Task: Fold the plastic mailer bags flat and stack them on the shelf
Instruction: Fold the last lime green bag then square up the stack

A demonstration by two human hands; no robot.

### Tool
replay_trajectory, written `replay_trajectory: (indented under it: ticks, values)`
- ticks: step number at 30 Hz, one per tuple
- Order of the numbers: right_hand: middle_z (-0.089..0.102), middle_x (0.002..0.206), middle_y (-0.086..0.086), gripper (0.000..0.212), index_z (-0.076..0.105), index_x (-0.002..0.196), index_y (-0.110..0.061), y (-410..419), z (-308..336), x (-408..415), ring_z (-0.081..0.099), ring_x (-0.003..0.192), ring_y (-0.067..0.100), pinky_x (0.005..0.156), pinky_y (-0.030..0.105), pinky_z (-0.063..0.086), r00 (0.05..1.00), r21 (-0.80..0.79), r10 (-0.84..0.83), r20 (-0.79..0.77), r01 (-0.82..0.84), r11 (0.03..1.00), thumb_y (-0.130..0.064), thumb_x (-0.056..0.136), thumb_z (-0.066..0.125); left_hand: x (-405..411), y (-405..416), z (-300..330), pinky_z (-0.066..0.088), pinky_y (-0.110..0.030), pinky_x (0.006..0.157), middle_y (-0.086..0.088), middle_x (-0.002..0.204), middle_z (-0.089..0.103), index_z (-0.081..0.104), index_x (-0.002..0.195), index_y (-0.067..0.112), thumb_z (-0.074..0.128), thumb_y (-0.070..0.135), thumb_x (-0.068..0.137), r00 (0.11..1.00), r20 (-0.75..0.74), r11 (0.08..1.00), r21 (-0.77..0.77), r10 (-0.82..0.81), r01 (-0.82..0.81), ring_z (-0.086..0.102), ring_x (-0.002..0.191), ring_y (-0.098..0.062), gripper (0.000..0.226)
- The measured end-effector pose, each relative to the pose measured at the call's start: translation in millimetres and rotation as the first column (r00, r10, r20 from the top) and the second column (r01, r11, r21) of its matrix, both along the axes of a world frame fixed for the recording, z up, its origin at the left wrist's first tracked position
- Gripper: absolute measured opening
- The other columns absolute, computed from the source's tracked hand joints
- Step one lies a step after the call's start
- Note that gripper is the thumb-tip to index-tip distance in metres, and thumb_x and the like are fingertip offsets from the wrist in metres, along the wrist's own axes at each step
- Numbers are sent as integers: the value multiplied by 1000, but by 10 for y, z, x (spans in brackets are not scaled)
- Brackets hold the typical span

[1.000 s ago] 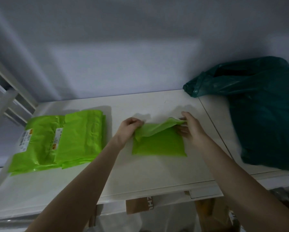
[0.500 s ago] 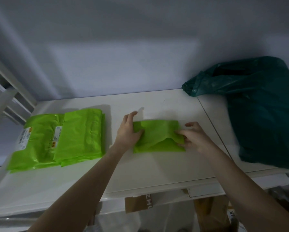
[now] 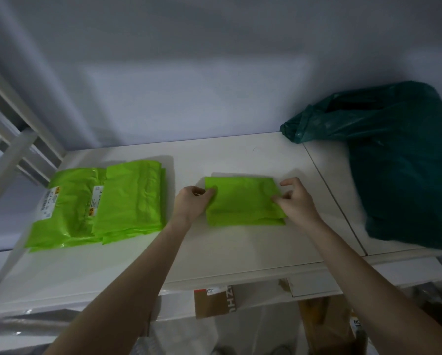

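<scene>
Both hands, left hand (image 3: 192, 201) and right hand (image 3: 295, 201), pinch opposite ends of the folded green mailer (image 3: 243, 201) lying between them on the shelf (image 3: 240, 252); next, probably, onto the stack (image 3: 99, 203) beyond the left grip.

Mailer (image 3: 243, 201): thin lime plastic, matt-satin, faintly creased. Stack (image 3: 99, 203): same lime plastic, glossier, wrinkled, with white paper labels. Shelf (image 3: 214, 252): smooth white, low sheen. Sack (image 3: 399, 160): dark green crinkly plastic film, slight gloss. Box (image 3: 214, 301): brown cardboard.
</scene>
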State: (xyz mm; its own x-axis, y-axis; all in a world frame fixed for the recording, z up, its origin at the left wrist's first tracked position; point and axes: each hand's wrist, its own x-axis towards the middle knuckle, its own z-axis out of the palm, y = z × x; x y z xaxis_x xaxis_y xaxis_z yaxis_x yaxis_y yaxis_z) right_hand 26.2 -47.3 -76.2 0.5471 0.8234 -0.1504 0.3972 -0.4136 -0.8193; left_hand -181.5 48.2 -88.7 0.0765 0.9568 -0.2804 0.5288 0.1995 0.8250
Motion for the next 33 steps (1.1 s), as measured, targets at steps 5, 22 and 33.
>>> replay_trajectory:
  ticks: [5, 22, 33]
  values:
    - [46, 60, -1, 30, 50, 111, -11, -11, 19, -20, 45, 55, 9, 45, 16, 32, 994, 4, 49, 101, -49, 999, -7, 83, 61, 10, -94, 20, 47, -32, 73, -6, 87, 62, 58, 102, 8, 68, 32, 84, 998, -13, 990, 132, 55, -52, 62, 83, -27, 32]
    - [43, 56, -1, 29, 50, 109, -10, -93, -73, -30, 43, 50, 11, 43, 13, 34, 989, 43, 60, 138, -67, 997, -1, 83, 59, 65, -269, -105, 38, -41, 67, -24, 91, 63, 51, 97, 2, 47, 29, 97, 960, -278, 936, 326, -41, 134, 57, 87, -41, 28]
    - [45, 62, -1, 36, 44, 118, -7, -124, -122, -111, 45, 55, 11, 53, 28, 30, 966, 68, 66, 249, -85, 994, 2, 85, 57, 102, -288, -97, 40, -45, 70, -26, 98, 61, 43, 103, 2, 37, 24, 101, 879, -466, 906, 320, -105, 278, 57, 89, -44, 23]
